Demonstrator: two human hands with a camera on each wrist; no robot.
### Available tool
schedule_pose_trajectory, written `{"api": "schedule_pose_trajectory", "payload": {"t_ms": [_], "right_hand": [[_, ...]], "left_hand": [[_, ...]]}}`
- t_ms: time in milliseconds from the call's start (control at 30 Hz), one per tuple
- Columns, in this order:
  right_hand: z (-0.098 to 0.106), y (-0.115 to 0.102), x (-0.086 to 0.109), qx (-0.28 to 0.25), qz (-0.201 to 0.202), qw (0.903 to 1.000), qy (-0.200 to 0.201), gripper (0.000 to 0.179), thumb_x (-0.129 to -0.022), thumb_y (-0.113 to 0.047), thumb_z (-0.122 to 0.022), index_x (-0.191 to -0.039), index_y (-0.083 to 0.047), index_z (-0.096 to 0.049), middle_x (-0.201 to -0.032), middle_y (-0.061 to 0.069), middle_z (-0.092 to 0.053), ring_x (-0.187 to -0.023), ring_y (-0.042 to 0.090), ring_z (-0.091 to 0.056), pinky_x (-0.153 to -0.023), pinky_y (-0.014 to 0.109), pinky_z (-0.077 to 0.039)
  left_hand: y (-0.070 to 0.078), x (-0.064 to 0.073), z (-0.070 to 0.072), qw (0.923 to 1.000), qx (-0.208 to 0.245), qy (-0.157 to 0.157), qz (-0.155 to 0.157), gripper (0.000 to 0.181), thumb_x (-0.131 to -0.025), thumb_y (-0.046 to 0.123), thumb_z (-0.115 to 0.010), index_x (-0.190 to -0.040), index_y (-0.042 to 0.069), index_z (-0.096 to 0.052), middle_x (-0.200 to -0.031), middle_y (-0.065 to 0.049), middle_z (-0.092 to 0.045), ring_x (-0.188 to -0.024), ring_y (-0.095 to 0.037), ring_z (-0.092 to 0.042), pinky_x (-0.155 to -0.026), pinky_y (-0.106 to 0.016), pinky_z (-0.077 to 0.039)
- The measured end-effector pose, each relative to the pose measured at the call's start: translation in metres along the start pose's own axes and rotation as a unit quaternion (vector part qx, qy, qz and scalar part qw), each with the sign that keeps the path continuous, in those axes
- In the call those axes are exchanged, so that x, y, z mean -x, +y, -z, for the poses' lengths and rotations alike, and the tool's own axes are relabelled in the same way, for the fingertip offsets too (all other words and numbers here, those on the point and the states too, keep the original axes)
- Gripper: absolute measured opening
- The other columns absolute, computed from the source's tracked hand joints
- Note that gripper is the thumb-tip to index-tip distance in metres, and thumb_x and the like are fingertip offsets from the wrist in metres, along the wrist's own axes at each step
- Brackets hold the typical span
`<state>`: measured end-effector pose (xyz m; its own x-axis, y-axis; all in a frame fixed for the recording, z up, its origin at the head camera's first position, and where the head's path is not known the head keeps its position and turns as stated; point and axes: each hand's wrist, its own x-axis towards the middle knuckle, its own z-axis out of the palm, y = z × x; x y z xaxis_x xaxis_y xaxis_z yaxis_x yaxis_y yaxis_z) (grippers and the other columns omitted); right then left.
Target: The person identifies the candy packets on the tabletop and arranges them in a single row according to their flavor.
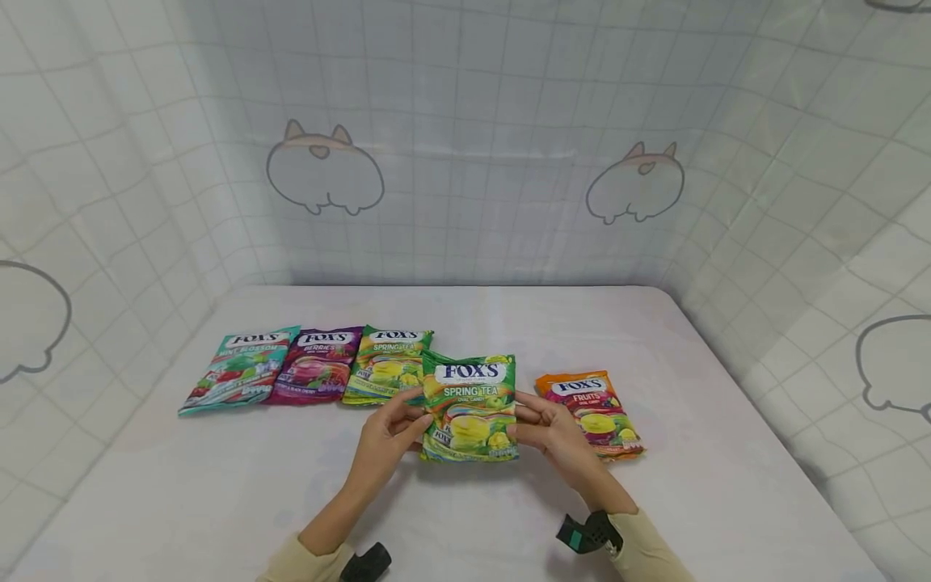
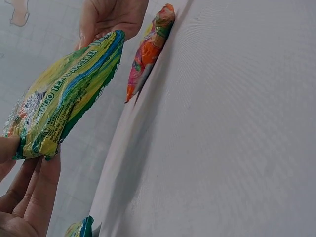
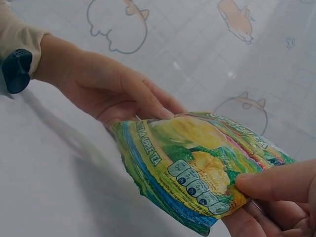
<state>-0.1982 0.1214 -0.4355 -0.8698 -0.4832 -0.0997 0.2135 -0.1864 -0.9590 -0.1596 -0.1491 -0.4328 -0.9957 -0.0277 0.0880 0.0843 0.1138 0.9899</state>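
Both hands hold up a green and yellow Fox's Spring Tea candy bag [image 1: 469, 411], its printed front facing the head camera. The left hand [image 1: 393, 432] pinches the bag's left edge, thumb in front and fingers behind. On the opposite edge the right hand [image 1: 556, 436] grips in the same way, as the right wrist view shows with its thumb pressed on the lower corner. Clear of the table, the bag casts a shadow below. Just behind the right hand lies an orange Fruits candy bag [image 1: 600, 416]. A second Spring Tea bag [image 1: 385, 368] lies behind the left hand, partly covered by the held bag.
Left of that second bag, a purple Berries bag [image 1: 316, 368] and a teal Mint Blossom bag [image 1: 240, 370] lie side by side in a row. A white cloth covers the table [image 1: 240, 501]. Checked curtains [image 1: 473, 202] with animal drawings enclose its back and sides.
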Motion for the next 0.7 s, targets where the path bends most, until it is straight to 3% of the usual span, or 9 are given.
{"api": "schedule_pose_trajectory", "payload": {"t_ms": [233,367,533,700], "right_hand": [[0.001,0.0,-0.001,0.014,0.005,0.9999,0.003,0.065,-0.089,0.001,-0.064,-0.146,0.005,-0.034,-0.137,0.021,-0.051,-0.116,0.023,-0.059,-0.094,0.032,-0.048],[0.003,-0.001,-0.001,0.06,-0.002,0.998,0.021,0.064,-0.088,-0.002,-0.067,-0.145,0.005,-0.037,-0.134,0.022,-0.053,-0.112,0.024,-0.061,-0.091,0.034,-0.05],[0.003,-0.008,-0.006,0.15,-0.015,0.9871,0.053,0.065,-0.086,-0.01,-0.072,-0.141,0.005,-0.043,-0.129,0.022,-0.058,-0.108,0.027,-0.063,-0.086,0.038,-0.053],[0.003,-0.017,-0.021,0.192,-0.038,0.9763,0.094,0.062,-0.083,-0.007,-0.072,-0.139,0.004,-0.047,-0.124,0.018,-0.062,-0.104,0.025,-0.065,-0.083,0.038,-0.054]], "left_hand": [[0.0,-0.001,-0.002,0.9999,-0.005,0.007,0.014,0.035,-0.089,0.014,-0.07,-0.123,0.007,-0.062,-0.095,-0.012,-0.069,-0.078,-0.02,-0.068,-0.062,-0.034,-0.057],[0.001,-0.005,-0.003,0.9994,-0.024,0.009,0.025,0.032,-0.087,0.014,-0.073,-0.116,0.005,-0.065,-0.09,-0.009,-0.07,-0.076,-0.02,-0.069,-0.06,-0.035,-0.057],[0.005,-0.016,-0.004,0.9964,-0.078,0.0,0.034,0.03,-0.086,0.011,-0.074,-0.113,0.002,-0.066,-0.086,-0.007,-0.072,-0.068,-0.019,-0.069,-0.057,-0.035,-0.057],[0.006,-0.034,-0.006,0.9892,-0.142,-0.002,0.036,0.032,-0.086,0.011,-0.074,-0.115,0.001,-0.066,-0.084,-0.007,-0.072,-0.055,-0.02,-0.065,-0.053,-0.036,-0.055]]}}
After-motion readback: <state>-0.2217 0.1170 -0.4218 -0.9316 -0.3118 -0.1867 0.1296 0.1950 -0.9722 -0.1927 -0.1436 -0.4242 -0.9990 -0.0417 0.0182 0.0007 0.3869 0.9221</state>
